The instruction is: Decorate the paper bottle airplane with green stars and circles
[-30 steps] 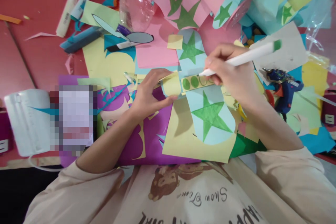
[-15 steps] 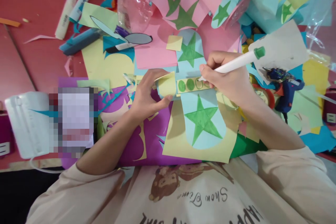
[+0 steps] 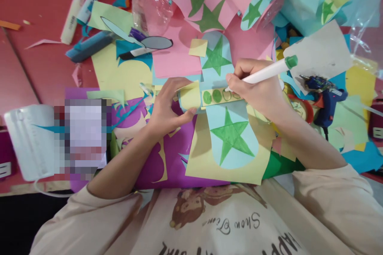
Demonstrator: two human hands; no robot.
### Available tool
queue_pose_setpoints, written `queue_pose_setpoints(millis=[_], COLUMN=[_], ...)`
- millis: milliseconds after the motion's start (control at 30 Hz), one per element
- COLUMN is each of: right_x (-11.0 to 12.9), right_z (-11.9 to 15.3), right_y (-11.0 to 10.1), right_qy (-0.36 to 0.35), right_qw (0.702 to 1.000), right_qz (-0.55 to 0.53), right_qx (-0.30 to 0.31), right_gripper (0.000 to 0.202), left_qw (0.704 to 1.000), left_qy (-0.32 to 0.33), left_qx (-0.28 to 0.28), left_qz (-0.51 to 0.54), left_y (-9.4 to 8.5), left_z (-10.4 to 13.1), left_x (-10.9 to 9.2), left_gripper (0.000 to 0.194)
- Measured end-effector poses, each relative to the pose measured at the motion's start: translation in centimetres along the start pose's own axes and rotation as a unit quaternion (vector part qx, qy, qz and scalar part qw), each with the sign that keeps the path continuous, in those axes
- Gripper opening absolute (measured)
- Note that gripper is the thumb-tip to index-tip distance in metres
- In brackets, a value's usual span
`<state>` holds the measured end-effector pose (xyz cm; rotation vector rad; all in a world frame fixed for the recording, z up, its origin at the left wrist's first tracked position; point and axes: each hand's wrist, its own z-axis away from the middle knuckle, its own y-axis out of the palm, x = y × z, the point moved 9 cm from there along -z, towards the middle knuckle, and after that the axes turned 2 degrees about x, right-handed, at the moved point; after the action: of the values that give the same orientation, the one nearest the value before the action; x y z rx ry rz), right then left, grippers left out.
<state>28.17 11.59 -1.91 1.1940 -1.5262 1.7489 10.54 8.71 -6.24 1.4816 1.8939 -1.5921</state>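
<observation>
My right hand (image 3: 259, 85) is closed round a white marker (image 3: 266, 72) with a green end. Its tip is at a circle outline on a narrow yellow strip (image 3: 223, 96). Two circles on that strip are filled green, and others are outlines partly under my fingers. My left hand (image 3: 170, 105) grips the curled yellow paper end (image 3: 190, 96) of the strip between thumb and fingers. Above and below the strip, a light blue paper piece (image 3: 215, 117) with rounded ends carries a green star (image 3: 231, 136) at each end. Beneath it lies a yellow sheet (image 3: 197, 163).
Scissors (image 3: 155, 42) lie on paper scraps at upper left, near several markers (image 3: 72, 16). A blue hot glue gun (image 3: 327, 105) sits at right. Pink paper shapes with green stars (image 3: 211, 16) fill the back. A white power strip (image 3: 30, 143) and a blurred phone (image 3: 86, 131) are at left.
The marker has tilted slightly, its green end moving a little left and down, with its tip at the third circle. My left hand keeps its grip on the strip.
</observation>
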Motion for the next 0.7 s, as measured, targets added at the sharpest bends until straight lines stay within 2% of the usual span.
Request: queue_pose_setpoints(millis=[200, 367, 700], right_x=[0.02, -0.32, -0.02], right_z=[-0.03, -0.01, -0.13], right_y=[0.16, 0.15, 0.25], right_qy=[0.006, 0.015, -0.008], right_qw=[1.0, 0.999, 1.0], right_qz=[-0.01, -0.028, -0.025], right_qx=[0.008, 0.01, 0.013], right_gripper=[0.042, 0.044, 0.039], left_qw=[1.0, 1.0, 1.0], left_qy=[-0.016, -0.003, -0.022], left_qx=[0.006, 0.007, 0.014], left_qz=[0.007, 0.009, 0.01], left_y=[0.05, 0.06, 0.21], left_z=[0.01, -0.01, 0.12], left_x=[0.21, 0.03, 0.55], left_gripper=[0.04, 0.04, 0.04])
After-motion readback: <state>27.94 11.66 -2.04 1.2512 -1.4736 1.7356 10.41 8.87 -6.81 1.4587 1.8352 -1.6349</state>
